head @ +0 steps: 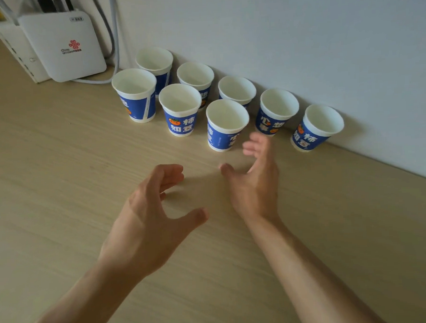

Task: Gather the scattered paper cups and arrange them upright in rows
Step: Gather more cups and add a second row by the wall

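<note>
Eight cups [227,125] stand upright in two rows along the wall [299,47]. The left hand [148,210] and right hand [252,181] hover empty, fingers loosely spread, probably because all cups are placed.

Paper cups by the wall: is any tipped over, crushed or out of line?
Nothing is tipped, crushed or spilled: all eight paper cups stand upright. Only unevenness: the row against the wall has five, the front row three, so the rightmost cup and its neighbour have none in front.
</note>
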Demonstrator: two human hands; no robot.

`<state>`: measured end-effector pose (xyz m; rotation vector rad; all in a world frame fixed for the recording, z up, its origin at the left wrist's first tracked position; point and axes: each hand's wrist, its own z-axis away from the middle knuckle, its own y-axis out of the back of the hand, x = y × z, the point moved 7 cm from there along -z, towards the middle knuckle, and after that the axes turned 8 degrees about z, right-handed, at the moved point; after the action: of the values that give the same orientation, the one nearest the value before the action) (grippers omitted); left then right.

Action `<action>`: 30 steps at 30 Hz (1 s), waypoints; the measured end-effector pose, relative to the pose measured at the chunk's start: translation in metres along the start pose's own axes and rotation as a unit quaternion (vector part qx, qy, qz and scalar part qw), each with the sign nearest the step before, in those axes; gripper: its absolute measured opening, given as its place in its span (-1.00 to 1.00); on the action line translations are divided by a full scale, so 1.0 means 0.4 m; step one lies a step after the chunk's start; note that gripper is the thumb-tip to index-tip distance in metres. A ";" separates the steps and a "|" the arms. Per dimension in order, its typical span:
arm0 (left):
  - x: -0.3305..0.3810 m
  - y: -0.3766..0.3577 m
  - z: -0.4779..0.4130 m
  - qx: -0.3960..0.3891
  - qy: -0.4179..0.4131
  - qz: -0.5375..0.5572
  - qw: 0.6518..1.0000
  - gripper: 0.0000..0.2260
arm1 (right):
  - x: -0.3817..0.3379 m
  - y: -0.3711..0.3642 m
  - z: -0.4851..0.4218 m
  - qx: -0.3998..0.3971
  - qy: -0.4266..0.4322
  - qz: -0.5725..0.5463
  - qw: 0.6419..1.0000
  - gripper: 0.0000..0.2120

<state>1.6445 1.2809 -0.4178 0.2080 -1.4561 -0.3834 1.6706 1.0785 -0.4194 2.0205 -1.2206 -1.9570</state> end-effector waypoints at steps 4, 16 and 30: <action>0.049 -0.025 0.078 -0.020 0.001 -0.022 1.000 -0.37 | 0.033 0.101 0.101 -0.006 -0.015 -0.023 1.000 -0.37; 0.430 -0.199 0.335 -0.032 0.035 0.082 0.996 -0.68 | 0.067 0.710 0.328 0.049 -0.201 -0.114 0.972 -0.51; 0.704 -0.523 0.781 -0.044 0.042 0.157 0.986 -0.78 | 0.139 1.207 0.527 -0.010 -0.238 -0.159 0.958 -0.72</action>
<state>1.3278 1.0110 -0.1995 -0.0761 -1.3588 -0.1778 1.2502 0.8145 -0.2342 1.8919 -0.9727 -2.7147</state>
